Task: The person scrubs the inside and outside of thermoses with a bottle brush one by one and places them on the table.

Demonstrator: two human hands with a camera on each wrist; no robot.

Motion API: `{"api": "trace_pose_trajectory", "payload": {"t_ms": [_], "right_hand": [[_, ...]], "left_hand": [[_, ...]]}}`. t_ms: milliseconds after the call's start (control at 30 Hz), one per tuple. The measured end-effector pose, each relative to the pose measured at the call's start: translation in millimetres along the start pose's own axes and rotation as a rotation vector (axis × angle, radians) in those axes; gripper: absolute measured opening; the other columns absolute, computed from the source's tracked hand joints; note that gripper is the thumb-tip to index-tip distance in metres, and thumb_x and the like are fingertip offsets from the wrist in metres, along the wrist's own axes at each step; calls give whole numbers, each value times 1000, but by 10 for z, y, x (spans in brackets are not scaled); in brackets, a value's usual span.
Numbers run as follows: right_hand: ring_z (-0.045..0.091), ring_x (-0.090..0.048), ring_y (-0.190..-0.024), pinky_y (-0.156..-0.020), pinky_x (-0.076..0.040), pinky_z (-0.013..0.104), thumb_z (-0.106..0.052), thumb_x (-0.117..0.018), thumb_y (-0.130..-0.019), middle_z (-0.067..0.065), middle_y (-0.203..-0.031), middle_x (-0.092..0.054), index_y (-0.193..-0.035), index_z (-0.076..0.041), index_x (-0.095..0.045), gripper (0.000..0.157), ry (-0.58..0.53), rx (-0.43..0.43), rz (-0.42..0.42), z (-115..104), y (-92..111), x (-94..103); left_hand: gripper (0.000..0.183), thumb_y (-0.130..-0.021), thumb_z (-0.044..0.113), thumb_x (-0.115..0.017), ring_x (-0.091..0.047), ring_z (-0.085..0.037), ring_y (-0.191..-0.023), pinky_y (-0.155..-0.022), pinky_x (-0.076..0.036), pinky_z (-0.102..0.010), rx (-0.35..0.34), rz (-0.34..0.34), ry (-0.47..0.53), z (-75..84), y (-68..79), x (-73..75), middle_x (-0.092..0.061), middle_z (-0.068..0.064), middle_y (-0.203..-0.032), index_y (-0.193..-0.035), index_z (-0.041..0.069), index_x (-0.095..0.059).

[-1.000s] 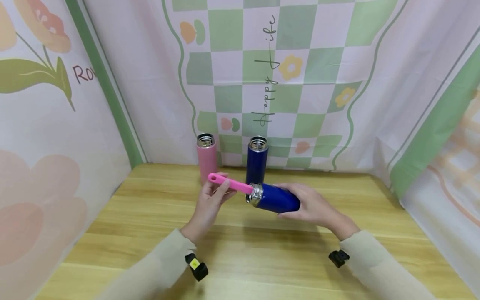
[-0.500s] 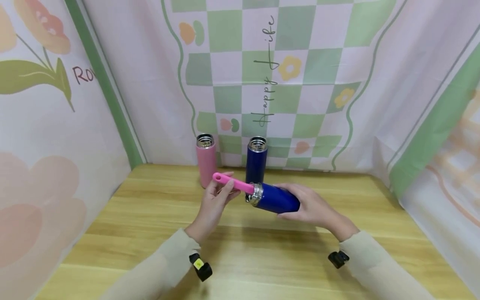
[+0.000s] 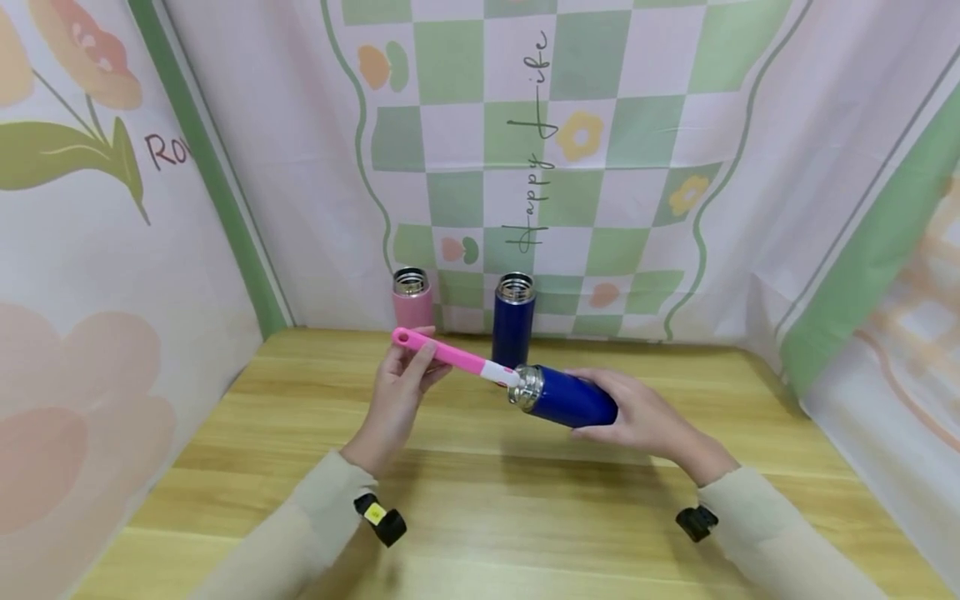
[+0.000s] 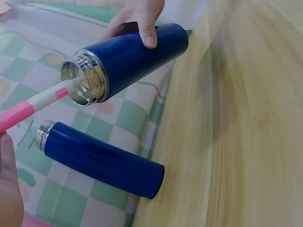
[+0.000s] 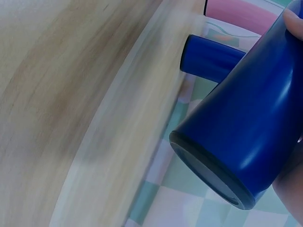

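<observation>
My left hand pinches the pink handle of a bottle brush, thumb on top. The brush's white neck runs into the steel mouth of a blue thermos bottle; its head is hidden inside. Gripped near its base by my right hand, this bottle is tilted above the table with its mouth toward the left. In the left wrist view the brush enters the open mouth of the held bottle. The right wrist view shows the dark base of the same bottle.
Behind the hands, a second blue bottle stands upright, lidless, at the back of the wooden table. To its left stands a pink lidless bottle, partly hidden by my left hand. A checkered cloth hangs behind.
My left hand has drawn the brush out leftward, so its white neck now shows outside the mouth. The held bottle and my right hand have shifted slightly right.
</observation>
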State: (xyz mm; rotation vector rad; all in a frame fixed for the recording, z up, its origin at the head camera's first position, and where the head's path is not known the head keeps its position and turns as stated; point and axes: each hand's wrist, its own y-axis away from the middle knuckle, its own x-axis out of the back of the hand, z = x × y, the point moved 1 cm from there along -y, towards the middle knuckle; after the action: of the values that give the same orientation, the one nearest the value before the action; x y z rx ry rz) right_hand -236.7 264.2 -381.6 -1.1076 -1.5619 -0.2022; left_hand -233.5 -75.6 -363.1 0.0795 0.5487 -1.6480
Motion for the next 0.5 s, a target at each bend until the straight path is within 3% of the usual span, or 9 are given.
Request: {"api": "trace_pose_trajectory", "payload": {"t_ms": [500], "right_hand": [[29,-61,-114,-88,-55,53,-38,-91,-73,5,-133,-61,-142,-23,-54,79,-16,-32,-19,40,43,114]], "left_hand": [[27,-105,15,-56,-66,-21,-103,-102,-52,-44,-51,14,26,88,-7,89,-58,-12,-115,-129,6,-56]]}}
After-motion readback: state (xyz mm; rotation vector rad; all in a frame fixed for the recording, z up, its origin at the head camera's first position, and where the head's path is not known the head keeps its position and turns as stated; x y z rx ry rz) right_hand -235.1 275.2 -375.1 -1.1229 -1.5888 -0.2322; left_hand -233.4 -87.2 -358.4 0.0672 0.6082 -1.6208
